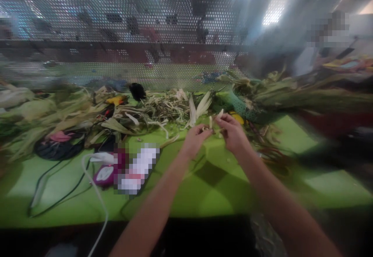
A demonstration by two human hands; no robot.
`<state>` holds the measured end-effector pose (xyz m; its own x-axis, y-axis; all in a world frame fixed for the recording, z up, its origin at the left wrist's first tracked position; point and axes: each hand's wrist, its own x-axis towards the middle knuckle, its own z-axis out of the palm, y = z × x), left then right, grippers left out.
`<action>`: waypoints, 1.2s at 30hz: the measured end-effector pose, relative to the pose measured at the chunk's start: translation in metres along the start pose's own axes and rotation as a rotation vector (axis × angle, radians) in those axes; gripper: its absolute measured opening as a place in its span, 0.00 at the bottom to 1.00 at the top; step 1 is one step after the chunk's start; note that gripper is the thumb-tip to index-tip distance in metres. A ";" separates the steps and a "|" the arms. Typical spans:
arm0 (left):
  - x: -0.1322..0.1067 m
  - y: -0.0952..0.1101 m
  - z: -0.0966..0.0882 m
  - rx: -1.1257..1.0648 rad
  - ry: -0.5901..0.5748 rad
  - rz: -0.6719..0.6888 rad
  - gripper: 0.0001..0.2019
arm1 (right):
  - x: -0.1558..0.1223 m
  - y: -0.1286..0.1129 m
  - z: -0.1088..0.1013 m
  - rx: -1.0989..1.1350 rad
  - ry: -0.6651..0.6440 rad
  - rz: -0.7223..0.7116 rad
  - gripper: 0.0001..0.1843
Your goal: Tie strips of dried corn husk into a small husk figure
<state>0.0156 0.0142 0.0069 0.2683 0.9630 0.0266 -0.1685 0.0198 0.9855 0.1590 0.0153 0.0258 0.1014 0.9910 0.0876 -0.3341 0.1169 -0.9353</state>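
Note:
Both my hands meet over the green table (pixel 210 187), near its far middle. My left hand (pixel 194 139) is closed in a pinch on a pale strip of corn husk (pixel 210 122). My right hand (pixel 233 132) is also closed on the same small husk piece, its pale tip sticking up by the fingers. Just beyond the hands lies a heap of husks and dried leaves (pixel 163 111).
Corn husks and cobs pile up at the left (pixel 37 113) and right (pixel 291 94). A teal mesh basket (pixel 247 107) sits behind my right hand. A dark pouch (pixel 58 148), cables (pixel 90 187) and a purple device (pixel 105 173) lie at the left front. A perforated screen (pixel 163 35) closes the back.

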 end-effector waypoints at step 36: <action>0.003 0.006 -0.018 0.808 -0.007 0.276 0.07 | -0.008 -0.014 -0.006 -1.049 -0.285 -0.689 0.03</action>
<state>-0.0020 0.0219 0.0099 0.3238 0.9032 0.2818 0.4990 -0.4161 0.7602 0.1681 0.0055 0.0361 -0.2884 0.7413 0.6060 0.6134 0.6290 -0.4775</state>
